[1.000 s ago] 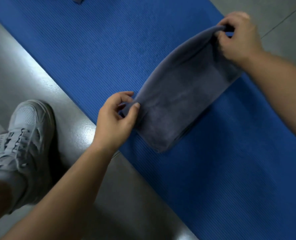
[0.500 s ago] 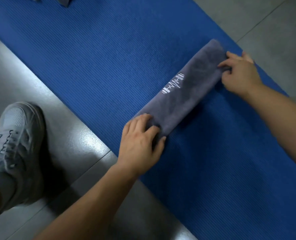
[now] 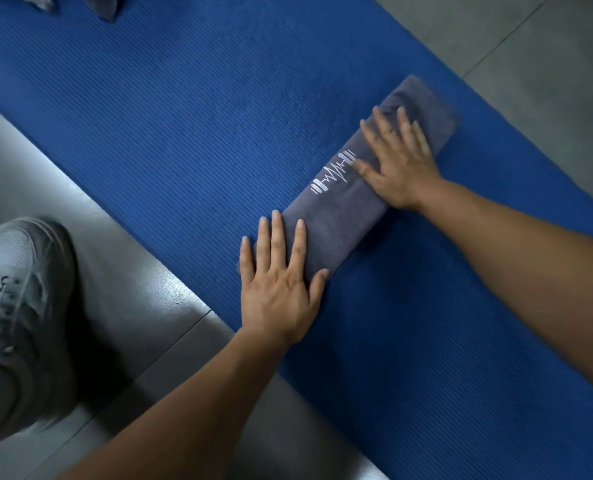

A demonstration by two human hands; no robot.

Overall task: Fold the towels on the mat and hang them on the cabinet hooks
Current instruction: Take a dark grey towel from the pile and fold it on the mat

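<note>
Layers of the long folded grey towel [image 3: 340, 216] may spring open on the ribbed blue mat [image 3: 184, 133] once the left hand [image 3: 281, 289] and right hand [image 3: 400, 161], fingers [image 3: 277, 237] flat and released, lift.

Open mat [image 3: 184, 133] surrounds the towel [image 3: 343, 216]; shoe [image 3: 18, 306] well apart.
</note>
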